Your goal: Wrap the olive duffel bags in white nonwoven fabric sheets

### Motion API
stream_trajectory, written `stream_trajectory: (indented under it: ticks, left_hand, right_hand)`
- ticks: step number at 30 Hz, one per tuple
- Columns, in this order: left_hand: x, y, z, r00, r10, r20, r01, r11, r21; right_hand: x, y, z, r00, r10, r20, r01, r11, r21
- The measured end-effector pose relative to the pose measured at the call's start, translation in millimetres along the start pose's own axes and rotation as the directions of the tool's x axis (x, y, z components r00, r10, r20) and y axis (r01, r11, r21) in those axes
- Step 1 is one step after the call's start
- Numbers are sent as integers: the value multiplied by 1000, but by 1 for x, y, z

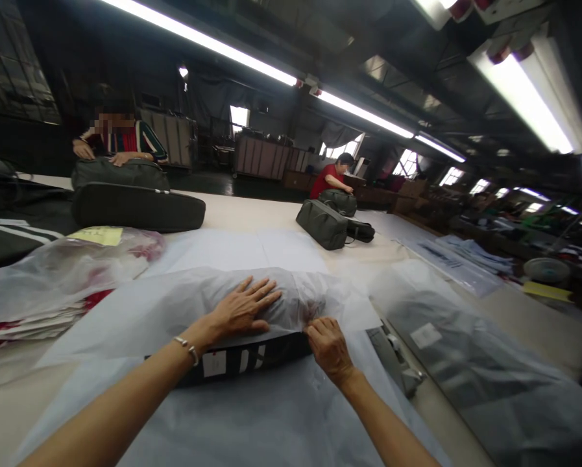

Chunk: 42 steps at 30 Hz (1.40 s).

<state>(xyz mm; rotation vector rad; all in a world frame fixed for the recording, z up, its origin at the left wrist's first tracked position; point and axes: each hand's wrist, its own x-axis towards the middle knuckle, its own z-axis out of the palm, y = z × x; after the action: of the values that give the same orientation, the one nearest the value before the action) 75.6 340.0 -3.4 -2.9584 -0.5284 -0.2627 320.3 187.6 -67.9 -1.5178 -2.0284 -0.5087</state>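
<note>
A dark bag (285, 353) with white stripes and a white label lies in front of me. Thin white tissue paper (174, 301) is draped over its top and far side. My left hand (242, 308) rests flat on the paper, fingers spread, with a bracelet at the wrist. At the right end of the bag, my right hand (330, 348) pinches the paper's near edge, its fingertips curled down. Under the bag spreads a sheet of translucent plastic (271, 421). The side of the bag beneath the paper is hidden.
To the right lies a dark bag in clear plastic (466, 350). On the left are a plastic bag of red-and-white tags (100, 266) and dark bags (139, 207). Two people work across the table (242, 211); green-grey bags (322, 224) stand near the one in red.
</note>
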Motion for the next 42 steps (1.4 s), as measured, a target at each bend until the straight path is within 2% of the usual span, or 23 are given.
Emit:
stream_trajectory:
  ticks: [2,4,6,7,8,9,10,12,13,14,15,16,18,20,24,27,29,30,33,37,38,40,42]
  left_hand:
    - [-6,6,10,1000,-15,-17,16,1000,9]
    - [-10,7,13,999,-18,-37,19,999,34]
    - [-11,7,14,999,-17,-46,20,998,53]
    - [-10,7,15,998,-17,-52,20,998,60]
    - [-9,7,16,998,-18,-60,22,998,65]
    - [-9,7,16,998,-17,-67,22,998,67]
    - [-8,7,17,997,-16,-70,21,997,68]
    - [-7,7,17,998,-15,-68,20,997,72]
    - [-7,7,16,998,-13,-65,18,997,78]
    - [-7,8,16,998,-9,-67,15,996,84]
    - [-7,9,15,997,-2,-73,9,996,91]
    - [-7,10,15,996,7,-85,2,995,96]
    - [-8,12,15,993,22,-117,-10,995,102]
    - [-10,16,17,989,23,-144,-8,995,103]
    - [-12,21,21,986,13,-164,1,997,83]
    - [-11,23,22,988,-1,-156,11,998,61]
    - [-10,22,21,989,-11,-147,20,998,54]
    - [-10,22,21,990,-13,-144,22,998,56]
    - [-8,23,18,991,-14,-136,24,997,74]
    - [-8,26,15,994,-7,-112,16,996,84]
    - [-8,27,14,994,-7,-107,15,997,80]
    - [-8,29,13,995,-13,-100,20,997,69]
    - [-8,29,12,996,-27,-90,32,998,57]
  right_hand:
    - [-20,-8,-4,999,50,11,-51,996,78]
    - [-53,-17,-14,982,187,15,-186,963,197]
    - [-97,-27,-30,916,396,65,-394,856,335]
    - [-123,-34,-40,845,519,125,-523,758,391]
    - [-151,-41,-51,737,645,200,-659,619,428]
    - [-180,-50,-62,590,758,279,-780,444,441]
    - [-209,-59,-74,414,840,351,-867,246,434]
    - [-266,-80,-96,68,892,446,-910,-128,395]
    - [-292,-91,-105,-62,877,476,-886,-268,378]
    - [-315,-102,-112,-163,851,500,-853,-376,361]
    - [-335,-113,-117,-242,821,517,-818,-460,347]
    - [-352,-124,-120,-302,788,537,-778,-529,339]
    - [-372,-144,-120,-383,714,587,-685,-645,338]
    - [-378,-160,-115,-413,637,651,-585,-733,346]
    - [-366,-178,-106,-399,530,748,-410,-833,371]
    - [-358,-184,-108,-468,516,717,-315,-856,410]
    - [-354,-188,-111,-509,545,666,-312,-838,447]
    - [-352,-190,-113,-513,565,646,-321,-825,466]
    - [-344,-199,-116,-466,581,668,-323,-814,483]
    - [-326,-209,-111,-332,528,781,-279,-846,454]
    - [-321,-210,-108,-312,529,789,-266,-846,461]
    - [-310,-209,-101,-311,532,787,-238,-846,478]
    - [-300,-206,-93,-354,517,779,-203,-856,476]
